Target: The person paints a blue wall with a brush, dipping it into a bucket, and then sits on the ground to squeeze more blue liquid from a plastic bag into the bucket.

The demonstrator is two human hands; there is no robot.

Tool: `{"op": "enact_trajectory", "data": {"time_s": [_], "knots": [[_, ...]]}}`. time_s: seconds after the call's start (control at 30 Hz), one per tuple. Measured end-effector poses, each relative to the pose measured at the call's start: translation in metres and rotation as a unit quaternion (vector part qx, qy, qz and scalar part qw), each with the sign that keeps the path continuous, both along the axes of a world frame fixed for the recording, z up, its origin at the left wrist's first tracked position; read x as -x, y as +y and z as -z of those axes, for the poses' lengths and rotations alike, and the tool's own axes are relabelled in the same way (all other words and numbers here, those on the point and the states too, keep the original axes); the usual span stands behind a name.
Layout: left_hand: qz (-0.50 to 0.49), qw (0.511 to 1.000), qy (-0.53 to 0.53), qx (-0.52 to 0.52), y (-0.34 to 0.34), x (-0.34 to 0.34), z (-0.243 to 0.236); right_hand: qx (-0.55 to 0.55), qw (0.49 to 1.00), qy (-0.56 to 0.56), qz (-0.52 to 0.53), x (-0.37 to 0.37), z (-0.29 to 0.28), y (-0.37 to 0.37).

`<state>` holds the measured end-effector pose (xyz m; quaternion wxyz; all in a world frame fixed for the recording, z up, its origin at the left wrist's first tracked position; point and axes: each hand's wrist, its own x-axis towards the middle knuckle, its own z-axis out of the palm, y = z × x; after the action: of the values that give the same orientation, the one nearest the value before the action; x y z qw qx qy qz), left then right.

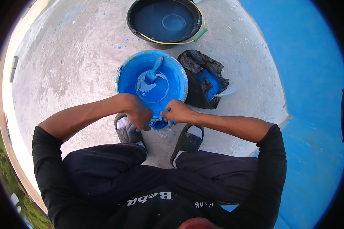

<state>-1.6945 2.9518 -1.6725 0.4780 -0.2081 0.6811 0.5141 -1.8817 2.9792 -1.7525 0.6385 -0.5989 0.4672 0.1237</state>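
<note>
Between my feet stands a bucket (pixel 121 76), its rim and inner wall smeared with blue paint. A pool of blue paint (pixel 153 91) lies inside, and a paintbrush (pixel 155 69) rests there with its bristles down in the paint. Over the near rim, my left hand (pixel 139 113) is closed, with its fingers curled downward. Just across from it, my right hand (pixel 176 112) is closed too, fingertips at the rim. A small blue, paint-covered piece (pixel 158 124) shows between and below the hands; its kind is unclear. Blue paint marks the fingers of both hands.
Behind the bucket is a black pail (pixel 164 21) of murky liquid with a green-gripped handle (pixel 200 34). A black plastic bag (pixel 198 91) with something blue inside lies right of the bucket. A blue-painted surface (pixel 309 76) borders the concrete floor (pixel 65 65) on the right.
</note>
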Motion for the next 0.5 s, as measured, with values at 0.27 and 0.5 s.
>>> {"op": "enact_trajectory", "data": {"time_s": [0.27, 0.5], "knots": [[-0.121, 0.847, -0.136, 0.499, -0.080, -0.063, -0.003, -0.021, 1.000, 0.006, 0.000, 0.001, -0.010, -0.002], [-0.202, 0.836, -0.035, 0.509, -0.076, -0.092, 0.067, 0.022, 0.999, -0.021, -0.030, 0.005, -0.010, 0.000]]}}
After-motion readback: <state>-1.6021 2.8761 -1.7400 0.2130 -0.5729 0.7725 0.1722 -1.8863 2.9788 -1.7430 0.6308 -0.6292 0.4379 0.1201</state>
